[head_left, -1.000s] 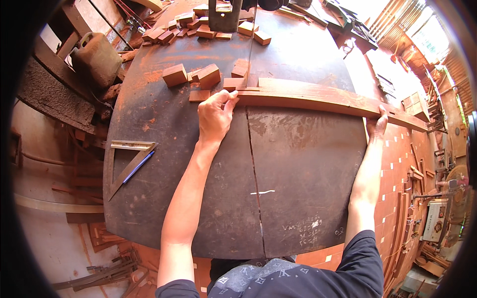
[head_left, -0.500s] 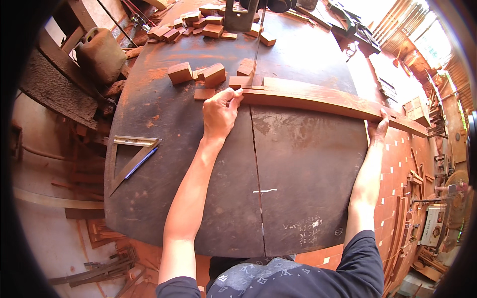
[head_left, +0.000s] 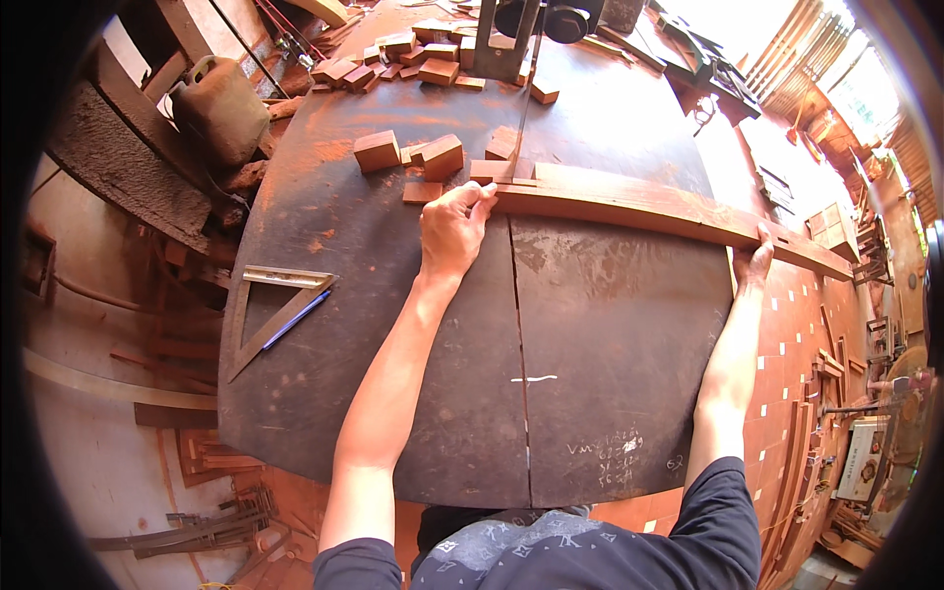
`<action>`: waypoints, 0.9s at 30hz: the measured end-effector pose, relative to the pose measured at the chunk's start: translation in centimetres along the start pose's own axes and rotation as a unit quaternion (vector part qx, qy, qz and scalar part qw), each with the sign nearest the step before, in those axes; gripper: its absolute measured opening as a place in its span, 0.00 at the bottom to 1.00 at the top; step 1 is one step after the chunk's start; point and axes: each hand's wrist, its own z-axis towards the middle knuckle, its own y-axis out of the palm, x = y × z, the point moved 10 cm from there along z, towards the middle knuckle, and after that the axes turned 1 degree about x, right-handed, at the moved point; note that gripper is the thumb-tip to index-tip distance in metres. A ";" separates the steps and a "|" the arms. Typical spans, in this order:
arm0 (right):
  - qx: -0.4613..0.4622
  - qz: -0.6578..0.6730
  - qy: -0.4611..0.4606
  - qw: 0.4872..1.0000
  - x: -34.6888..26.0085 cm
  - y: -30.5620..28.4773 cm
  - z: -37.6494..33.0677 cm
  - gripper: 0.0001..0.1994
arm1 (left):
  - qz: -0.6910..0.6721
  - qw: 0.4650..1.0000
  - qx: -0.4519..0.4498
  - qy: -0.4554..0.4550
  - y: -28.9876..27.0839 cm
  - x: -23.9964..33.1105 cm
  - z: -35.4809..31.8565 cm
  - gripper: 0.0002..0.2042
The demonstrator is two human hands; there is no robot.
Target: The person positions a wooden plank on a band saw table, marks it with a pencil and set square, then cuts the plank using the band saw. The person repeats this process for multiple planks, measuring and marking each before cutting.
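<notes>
A long reddish-brown wooden beam (head_left: 639, 218) lies across the far part of a dark saw table (head_left: 433, 393), its right end jutting past the table's edge. My left hand (head_left: 454, 231) is closed in a pinch at the beam's left end, close to the upright band saw blade (head_left: 528, 108). Farther right, my right hand (head_left: 754, 261) grips the beam near its overhanging end, thumb on top and fingers partly hidden beneath. Short cut wooden blocks (head_left: 438, 155) sit just beyond my left hand. Where the blade meets the wood is hard to make out.
Several more offcuts (head_left: 438, 71) are piled at the table's far side, by the saw's dark guide (head_left: 503, 44). A triangular set square (head_left: 241, 324) and a blue pen (head_left: 295, 320) lie at left. A dusty jerrycan (head_left: 221, 113) stands beyond the left edge.
The view has shifted slightly, so the table and everything on it appear farther right. Both hands keep their hold, and the beam stays in nearly the same place by the blade.
</notes>
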 end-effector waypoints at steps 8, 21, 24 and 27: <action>-0.014 -0.004 0.007 1.000 0.1 0.7 -0.6 0.20 | 0.042 0.998 0.002 0.037 0.1 0.3 0.0 0.04; 0.049 -0.006 -0.045 0.998 -3.0 -3.1 -1.0 0.27 | 0.080 0.981 -0.021 0.173 -2.1 9.4 -7.2 0.09; 0.004 0.038 -0.138 0.990 -8.7 -2.2 -1.9 0.20 | 0.080 0.985 -0.064 0.138 -1.6 10.0 -9.4 0.09; -0.003 0.058 -0.161 0.985 -12.4 1.9 -6.1 0.25 | 0.080 0.983 -0.074 0.151 -3.1 11.1 -11.3 0.08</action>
